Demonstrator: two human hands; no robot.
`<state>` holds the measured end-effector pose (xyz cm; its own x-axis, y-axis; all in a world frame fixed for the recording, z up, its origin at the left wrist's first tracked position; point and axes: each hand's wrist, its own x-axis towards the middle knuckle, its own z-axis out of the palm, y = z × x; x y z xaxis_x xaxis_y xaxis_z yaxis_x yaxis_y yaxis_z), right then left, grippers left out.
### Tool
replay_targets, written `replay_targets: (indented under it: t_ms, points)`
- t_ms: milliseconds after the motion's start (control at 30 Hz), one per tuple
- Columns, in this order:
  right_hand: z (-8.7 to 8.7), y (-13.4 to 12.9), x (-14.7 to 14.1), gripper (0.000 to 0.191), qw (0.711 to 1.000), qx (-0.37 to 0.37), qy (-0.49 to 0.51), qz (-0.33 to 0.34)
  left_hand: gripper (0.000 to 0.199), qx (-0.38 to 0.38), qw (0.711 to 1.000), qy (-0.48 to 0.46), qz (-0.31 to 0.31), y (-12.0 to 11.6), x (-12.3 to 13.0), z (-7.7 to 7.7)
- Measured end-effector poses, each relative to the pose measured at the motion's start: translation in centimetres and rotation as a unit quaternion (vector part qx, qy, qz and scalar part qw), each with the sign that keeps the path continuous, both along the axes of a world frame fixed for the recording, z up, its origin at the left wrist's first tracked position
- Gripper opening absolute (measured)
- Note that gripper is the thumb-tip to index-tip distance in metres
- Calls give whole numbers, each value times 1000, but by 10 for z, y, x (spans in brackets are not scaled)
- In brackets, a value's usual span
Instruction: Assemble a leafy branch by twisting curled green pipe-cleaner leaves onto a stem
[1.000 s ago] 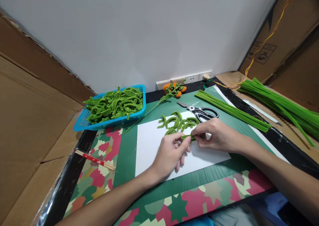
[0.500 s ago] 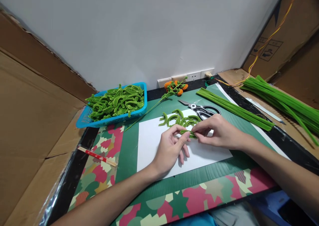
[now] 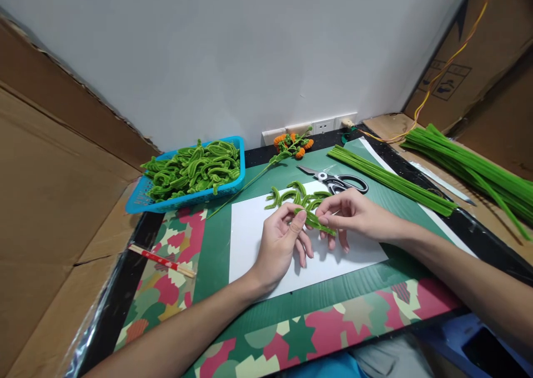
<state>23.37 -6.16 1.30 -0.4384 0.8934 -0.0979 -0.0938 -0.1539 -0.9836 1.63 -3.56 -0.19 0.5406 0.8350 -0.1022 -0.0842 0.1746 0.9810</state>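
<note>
In the head view, a sheet of white paper (image 3: 250,250) lies on a green mat (image 3: 214,256) on the black worktop (image 3: 478,232). Bare paper shows at its left and front, and a band of mat runs in front of it. Behind and left of the paper is a blue basket (image 3: 187,202), heaped with fuzzy green bits. Scissors (image 3: 322,176) lie at the paper's back edge, and a bunch of green stems (image 3: 391,181) lies behind and to its right. The big pile of stems (image 3: 470,161) farther right is cut off by the picture's edge.

The right hand (image 3: 358,214) covers part of the scissors' handles. Some curled green pieces (image 3: 273,197) at the back of the paper are partly hidden by the hands.

One fuzzy green piece (image 3: 318,224) is up over the paper, between the hands. The left hand (image 3: 278,245) pinches one end with thumb and finger. The right hand's fingers are at its middle, but I cannot tell if they grip or just touch.
</note>
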Motion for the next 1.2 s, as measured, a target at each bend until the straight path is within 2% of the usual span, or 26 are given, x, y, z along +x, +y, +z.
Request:
replay_targets:
  t_ms: [100, 400, 600, 833, 967, 1067, 1133, 1200]
  points:
    - [-3, 1, -1, 42, 1000, 2, 1, -25, 40, 3, 1000, 3, 23, 1, 1, 0]
    - [-8, 0, -2, 39, 996, 39, 2, -79, 41, -22, 1000, 4, 20, 2, 1, 1]
    - [-6, 0, -4, 36, 996, 32, 17, -82, 38, -20, 999, -8, 45, 3, -1, -2]
    - [-4, -2, -5, 36, 996, 25, 38, -82, 36, -39, 998, -24, 32, 3, -2, -3]
    - [-3, -2, -4, 35, 996, 35, 20, -81, 39, -24, 999, -20, 35, 2, -1, -2]
    - [-4, -2, -5, 42, 996, 33, 39, -73, 40, -13, 999, -7, 38, 3, 0, -2]
    - [-5, -3, -5, 49, 995, 44, 42, -80, 39, -13, 999, -1, 34, 4, 0, -3]
    - [-5, -4, -6, 43, 993, 71, 26, -95, 37, -15, 1000, 1, 23, 4, 0, -4]
